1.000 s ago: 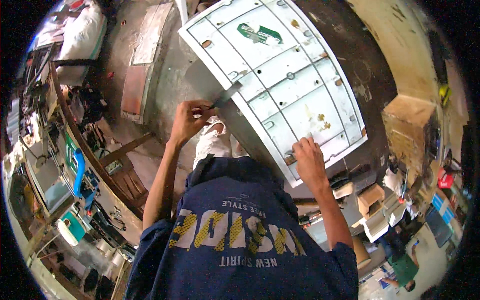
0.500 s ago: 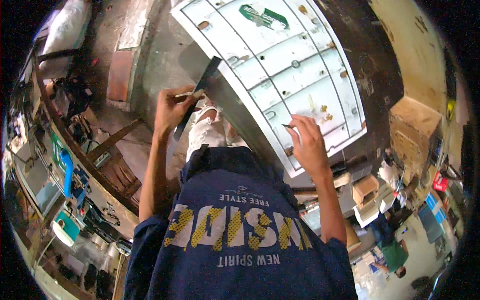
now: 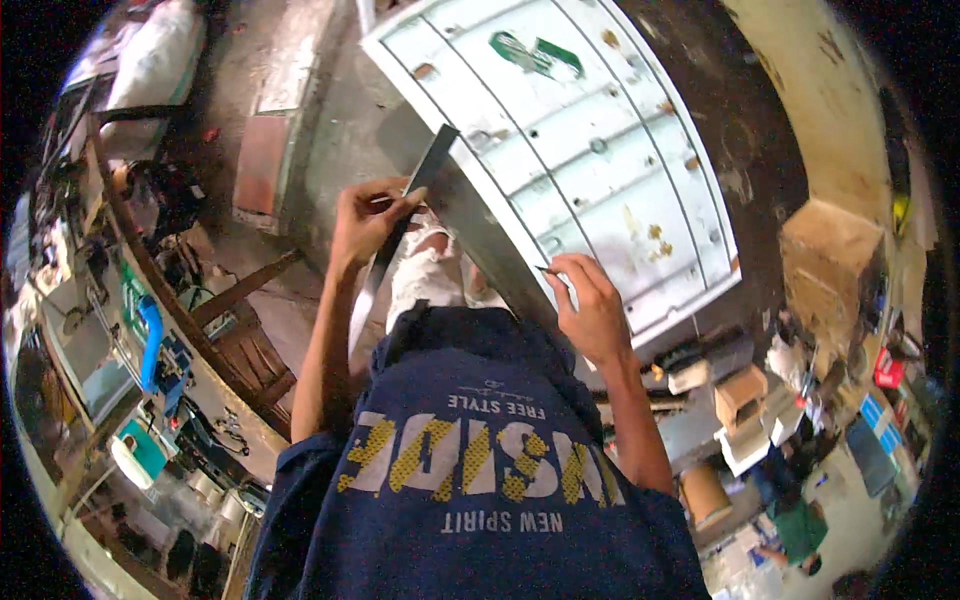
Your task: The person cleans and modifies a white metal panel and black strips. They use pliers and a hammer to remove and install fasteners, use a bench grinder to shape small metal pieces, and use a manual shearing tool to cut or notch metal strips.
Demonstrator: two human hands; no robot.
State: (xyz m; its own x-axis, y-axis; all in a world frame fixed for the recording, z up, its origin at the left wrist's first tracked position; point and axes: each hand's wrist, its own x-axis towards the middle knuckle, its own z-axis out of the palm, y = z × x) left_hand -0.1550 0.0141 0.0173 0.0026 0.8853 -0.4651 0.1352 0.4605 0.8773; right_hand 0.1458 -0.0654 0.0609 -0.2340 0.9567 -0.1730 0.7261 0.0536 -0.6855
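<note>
My left hand is closed, with thumb and fingers pinching a long flat metal strip. The strip slants in front of my legs, dark at its far end and shinier at the near end. In a pinch of thumb and forefinger, my right hand holds a thin dark pointed stick, most of it hidden by the fingers. That hand is over the near left edge of a white panel, which is crossed by dark lines and dotted with small holes, brown stains and a green patch.
A curved wooden bench edge runs down the left, with a blue curved part and tools beyond it. On the right stands a wooden box. Another person in green is at the lower right. A white sack lies upper left.
My right hand has moved left, from over the panel to its near left edge. My left hand keeps its pinch on the metal strip. The whole view has shifted slightly.
</note>
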